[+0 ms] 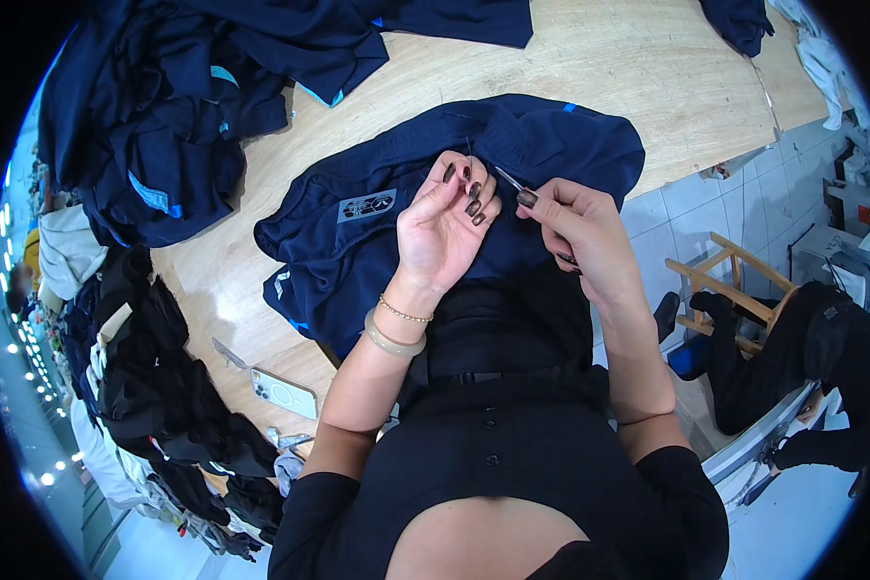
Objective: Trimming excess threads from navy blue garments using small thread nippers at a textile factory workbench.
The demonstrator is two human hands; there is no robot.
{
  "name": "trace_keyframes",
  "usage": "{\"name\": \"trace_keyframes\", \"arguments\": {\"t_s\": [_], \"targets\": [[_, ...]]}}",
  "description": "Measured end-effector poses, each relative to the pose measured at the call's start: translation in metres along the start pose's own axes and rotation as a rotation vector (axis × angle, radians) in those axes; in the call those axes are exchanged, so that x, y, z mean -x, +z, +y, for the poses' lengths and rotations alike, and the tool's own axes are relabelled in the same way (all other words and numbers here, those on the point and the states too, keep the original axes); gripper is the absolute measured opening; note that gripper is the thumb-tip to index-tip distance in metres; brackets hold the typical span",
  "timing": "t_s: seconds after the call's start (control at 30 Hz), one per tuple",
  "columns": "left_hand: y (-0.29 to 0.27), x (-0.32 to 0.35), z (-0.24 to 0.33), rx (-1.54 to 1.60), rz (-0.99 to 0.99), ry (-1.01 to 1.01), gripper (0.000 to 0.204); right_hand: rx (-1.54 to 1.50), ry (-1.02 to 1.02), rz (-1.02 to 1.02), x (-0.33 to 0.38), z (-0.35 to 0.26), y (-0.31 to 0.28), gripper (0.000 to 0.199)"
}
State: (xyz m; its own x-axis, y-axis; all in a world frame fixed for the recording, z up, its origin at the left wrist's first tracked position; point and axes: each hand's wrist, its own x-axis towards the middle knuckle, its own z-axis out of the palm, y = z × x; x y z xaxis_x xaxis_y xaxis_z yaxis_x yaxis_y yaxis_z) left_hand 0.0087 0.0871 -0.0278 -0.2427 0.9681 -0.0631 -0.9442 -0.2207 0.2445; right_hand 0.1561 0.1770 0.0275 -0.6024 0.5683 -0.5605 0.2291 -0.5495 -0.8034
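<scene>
Over the wooden table [686, 68], in the head view, a navy garment [358, 246] is lying spread and rumpled in front of you, its near side reaching your dark clothing and a grey rectangular patch [365, 206] showing left of your wrist. Your left hand [449, 217] is hovering above the garment's middle, its palm turning up toward you and its fingers curling inward so that their dark nails are showing. A thin dark strand [469, 147] is standing near those fingertips; you cannot tell whether they are pinching it. Your left forearm is slanting up and rightward, wearing a beaded bracelet [406, 314] and a pale bangle [393, 340].

Your right hand [575, 227] is facing it, just apart, closing narrowly around a slender metal tool [509, 180], with the thumb lying along it and the tip pointing up and left toward your left fingers. Your right forearm is leaning up and leftward. Left of you, a phone [283, 393] is resting on the table.
</scene>
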Motion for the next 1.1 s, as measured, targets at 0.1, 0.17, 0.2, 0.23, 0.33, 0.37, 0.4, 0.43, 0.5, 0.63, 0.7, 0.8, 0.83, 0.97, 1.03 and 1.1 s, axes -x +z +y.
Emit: {"name": "trace_keyframes", "arguments": {"t_s": [0.1, 0.17, 0.2, 0.23, 0.33, 0.37, 0.4, 0.43, 0.5, 0.63, 0.7, 0.8, 0.83, 0.97, 1.03, 1.1], "targets": [[0.001, 0.001, 0.0, -0.003, 0.009, 0.005, 0.008, 0.007, -0.005, -0.013, 0.0, -0.001, 0.003, 0.02], [0.001, 0.001, 0.0, 0.0, 0.014, 0.01, 0.008, 0.017, 0.014, -0.028, 0.002, -0.003, 0.001, 0.02], [0.001, 0.001, 0.001, 0.001, 0.011, 0.01, 0.008, 0.028, 0.033, -0.042, 0.004, -0.003, 0.0, 0.02], [0.001, 0.001, 0.001, 0.003, 0.007, 0.01, 0.008, 0.027, 0.033, -0.041, 0.004, -0.003, -0.001, 0.02], [0.001, 0.001, 0.0, 0.002, 0.008, 0.005, 0.007, -0.006, 0.032, -0.041, 0.005, -0.003, -0.001, 0.02], [0.001, 0.001, 0.0, 0.002, 0.008, 0.003, 0.007, 0.009, 0.016, -0.021, 0.005, -0.003, 0.001, 0.02], [0.001, 0.002, 0.0, 0.003, 0.006, 0.004, 0.007, 0.024, -0.001, 0.0, 0.004, -0.003, 0.002, 0.019], [0.001, 0.002, 0.0, 0.002, 0.004, 0.005, 0.007, 0.023, -0.001, 0.0, 0.004, -0.003, 0.004, 0.019], [0.001, 0.003, 0.001, -0.005, 0.006, 0.005, 0.006, 0.118, -0.08, 0.041, 0.003, -0.003, 0.008, 0.019], [0.002, 0.003, 0.0, -0.015, 0.01, 0.008, 0.006, 0.199, -0.126, 0.086, 0.0, -0.001, 0.01, 0.02], [0.002, 0.004, 0.0, -0.018, 0.017, 0.009, 0.006, 0.2, -0.119, 0.103, 0.0, -0.003, 0.012, 0.02], [0.001, 0.004, -0.001, -0.032, 0.018, 0.003, 0.007, 0.201, -0.142, 0.105, -0.001, -0.001, 0.012, 0.02], [0.001, 0.004, -0.001, -0.045, 0.011, -0.003, 0.007, 0.2, -0.142, 0.105, -0.002, 0.0, 0.012, 0.02], [0.002, 0.004, -0.002, -0.052, 0.018, 0.011, 0.008, 0.215, -0.161, 0.125, -0.006, 0.003, 0.009, 0.02], [0.006, 0.005, 0.0, -0.056, 0.055, 0.043, 0.009, 0.225, -0.148, 0.123, -0.005, 0.001, 0.006, 0.019], [0.01, 0.012, 0.008, -0.189, 0.068, 0.018, 0.01, 0.205, -0.105, 0.123, 0.0, -0.004, 0.0, 0.017]]}}
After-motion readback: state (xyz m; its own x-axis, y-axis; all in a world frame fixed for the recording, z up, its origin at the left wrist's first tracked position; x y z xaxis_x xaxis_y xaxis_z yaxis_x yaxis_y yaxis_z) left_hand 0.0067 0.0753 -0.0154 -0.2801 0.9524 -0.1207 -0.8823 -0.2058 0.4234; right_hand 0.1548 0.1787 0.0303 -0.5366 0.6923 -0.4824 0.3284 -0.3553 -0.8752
